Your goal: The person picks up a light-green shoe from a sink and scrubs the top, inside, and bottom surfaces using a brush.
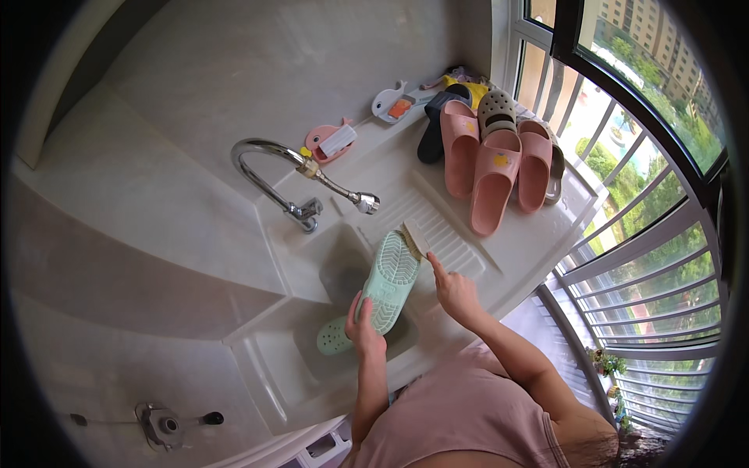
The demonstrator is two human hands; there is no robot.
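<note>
My left hand (365, 329) grips a mint green clog (386, 281) near one end, its ribbed sole turned up, over the sink basin. My right hand (455, 292) holds a scrubbing brush (415, 238), index finger along its back, with the bristles against the edge of the sole at the far end. A second mint green clog (333, 336), with holes in its upper, lies in the basin beside my left hand, partly hidden by it. The chrome faucet (275, 146) arches above the sink, its flexible spout ending just beyond the held clog.
Pink slides (495, 187), a grey clog (497, 111) and a dark slipper (432, 134) stand at the back right of the ribbed washboard (404, 205). A pink whale-shaped soap dish (329, 143) and a white one (388, 105) sit along the wall ledge. Barred windows line the right.
</note>
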